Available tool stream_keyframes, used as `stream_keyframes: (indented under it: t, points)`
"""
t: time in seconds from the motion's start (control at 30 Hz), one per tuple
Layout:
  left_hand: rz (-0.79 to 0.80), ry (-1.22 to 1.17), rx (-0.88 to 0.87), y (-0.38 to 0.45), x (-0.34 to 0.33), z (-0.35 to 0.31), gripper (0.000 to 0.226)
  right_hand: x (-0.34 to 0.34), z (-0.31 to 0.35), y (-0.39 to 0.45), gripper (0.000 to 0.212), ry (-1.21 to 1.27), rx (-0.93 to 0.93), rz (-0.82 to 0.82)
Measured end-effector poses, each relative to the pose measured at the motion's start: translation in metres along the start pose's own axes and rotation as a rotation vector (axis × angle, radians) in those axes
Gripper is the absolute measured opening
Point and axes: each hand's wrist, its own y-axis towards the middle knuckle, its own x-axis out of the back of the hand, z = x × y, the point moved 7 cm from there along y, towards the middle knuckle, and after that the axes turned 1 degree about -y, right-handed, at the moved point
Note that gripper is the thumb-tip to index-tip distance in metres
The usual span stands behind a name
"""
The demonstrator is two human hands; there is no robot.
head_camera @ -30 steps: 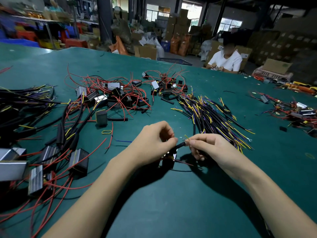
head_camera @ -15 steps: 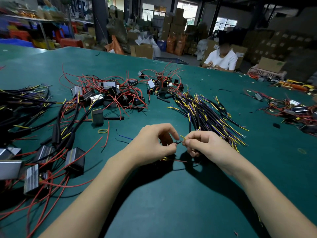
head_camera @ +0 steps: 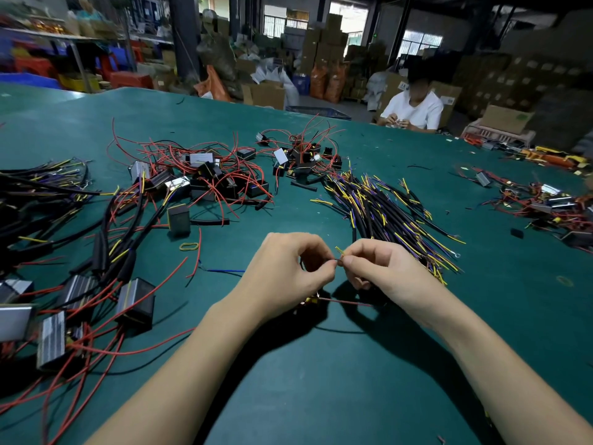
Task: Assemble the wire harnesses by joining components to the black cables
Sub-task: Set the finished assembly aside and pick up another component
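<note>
One joint is in progress: a yellow wire end (head_camera: 339, 251) is pinched between the left hand (head_camera: 288, 277) and right hand (head_camera: 382, 268), held together above the desk (head_camera: 321, 396). Finished harnesses (head_camera: 96, 284) lie left; many black cables (head_camera: 385, 213) remain unjoined.

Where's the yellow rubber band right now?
Head view, left of centre: the rubber band lies flat on the green mat, just below the lone black box, left of the left hand.
</note>
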Motion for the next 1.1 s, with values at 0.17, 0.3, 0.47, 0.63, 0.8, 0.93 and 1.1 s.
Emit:
stream_keyframes:
  t: [0.17,0.3,0.47,0.63,0.8,0.93,1.1]
  points:
    - [0.127,-0.193,0.291,0.0,-0.007,0.015,0.012,0.0,0.018,-0.004,0.013,-0.33,0.275,-0.096]
    - [0.272,-0.398,0.444,-0.003,-0.011,0.024,0.018,-0.009,0.038,-0.011,0.008,-0.61,0.539,-0.17]
    - [0.161,-0.222,0.303,-0.001,-0.007,0.017,0.011,-0.003,0.023,-0.007,0.012,-0.41,0.303,-0.195]
    - [0.02,0.155,-0.008,-0.002,0.0,0.0,0.009,-0.003,0.005,-0.001,0.012,-0.252,0.119,-0.153]
    - [-0.038,0.193,-0.092,-0.003,0.005,-0.003,0.01,-0.003,0.002,0.0,0.012,-0.203,0.112,-0.14]
    - [-0.022,0.066,-0.02,-0.003,0.005,0.005,0.009,-0.006,0.016,-0.004,0.012,-0.401,0.307,-0.174]
    - [0.049,-0.066,0.132,-0.001,0.0,0.019,0.01,-0.015,0.027,-0.01,0.005,-0.75,0.517,-0.199]
